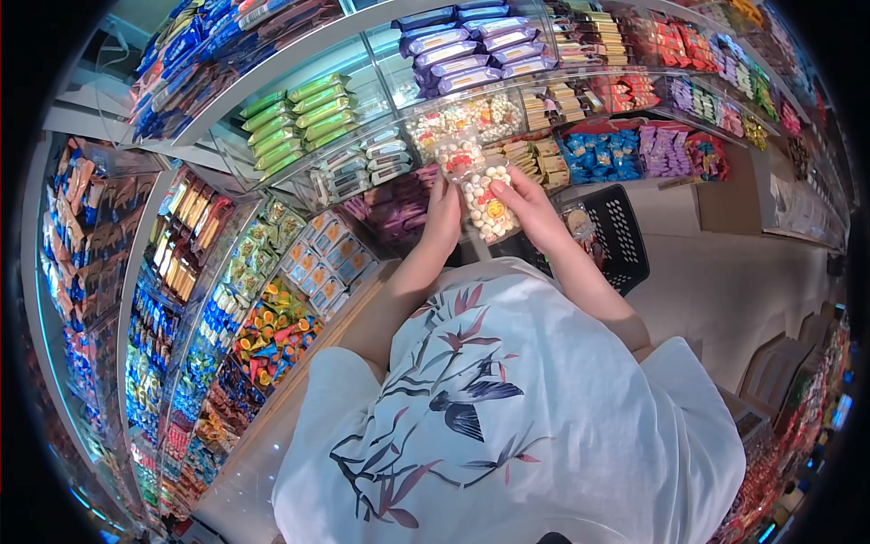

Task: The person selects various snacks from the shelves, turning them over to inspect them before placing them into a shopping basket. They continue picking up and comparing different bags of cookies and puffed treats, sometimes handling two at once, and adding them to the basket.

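In front of my chest I hold clear packets of round white candies. My right hand [535, 210] is closed on one packet [490, 207], its thumb across the front, where a red and yellow print shows. My left hand [441, 216] grips a second packet [460, 154] with a red print, just above and left of the first; its fingers are partly hidden behind it. The two packets overlap. Right behind them is a shelf compartment of similar white candy packets [494, 116].
A black basket [633, 238] with some items inside stands beyond my right forearm. Clear bins hold green packets [304, 118], purple packets [471, 54] and blue packets [598, 152]. Stepped shelves of sweets [195, 299] rise at left. Cardboard boxes [775, 381] sit on the floor at right.
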The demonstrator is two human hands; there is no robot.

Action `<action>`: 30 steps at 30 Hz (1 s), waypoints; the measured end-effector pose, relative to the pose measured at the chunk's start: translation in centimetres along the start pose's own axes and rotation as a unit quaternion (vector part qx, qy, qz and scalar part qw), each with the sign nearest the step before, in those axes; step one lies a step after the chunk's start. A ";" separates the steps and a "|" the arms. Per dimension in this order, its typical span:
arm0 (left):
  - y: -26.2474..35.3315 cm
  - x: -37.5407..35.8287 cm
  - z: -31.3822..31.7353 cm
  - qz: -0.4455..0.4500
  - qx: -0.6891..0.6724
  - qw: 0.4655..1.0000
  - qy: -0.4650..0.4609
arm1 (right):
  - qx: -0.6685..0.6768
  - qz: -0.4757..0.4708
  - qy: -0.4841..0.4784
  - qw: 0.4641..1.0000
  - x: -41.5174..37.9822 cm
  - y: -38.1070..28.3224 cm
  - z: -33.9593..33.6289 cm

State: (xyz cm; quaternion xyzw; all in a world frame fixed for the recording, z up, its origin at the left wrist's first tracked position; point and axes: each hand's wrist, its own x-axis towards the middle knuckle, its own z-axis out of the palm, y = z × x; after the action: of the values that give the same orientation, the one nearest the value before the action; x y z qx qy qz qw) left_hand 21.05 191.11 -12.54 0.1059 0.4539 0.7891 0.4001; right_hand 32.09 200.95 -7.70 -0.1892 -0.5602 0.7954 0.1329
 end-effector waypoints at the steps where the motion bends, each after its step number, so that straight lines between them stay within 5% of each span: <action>1: 0.2 0.0 0.0 -0.006 -0.005 1.000 0.008 | 0.009 0.001 0.021 1.000 0.1 -0.1 -0.2; 8: 1.6 -0.8 -0.2 -0.058 -0.076 0.995 0.008 | 0.137 0.010 0.156 0.978 0.8 -1.6 -2.3; 30: 1.7 -1.1 -0.6 -0.084 -0.110 0.986 -0.095 | 0.134 0.042 0.156 0.978 0.9 -0.7 -1.9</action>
State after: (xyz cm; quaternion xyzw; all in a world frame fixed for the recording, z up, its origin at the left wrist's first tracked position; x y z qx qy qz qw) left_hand 20.53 189.51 -11.26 0.0971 0.3312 0.7845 0.5153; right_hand 32.12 203.16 -7.71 -0.3148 -0.4122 0.8290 0.2091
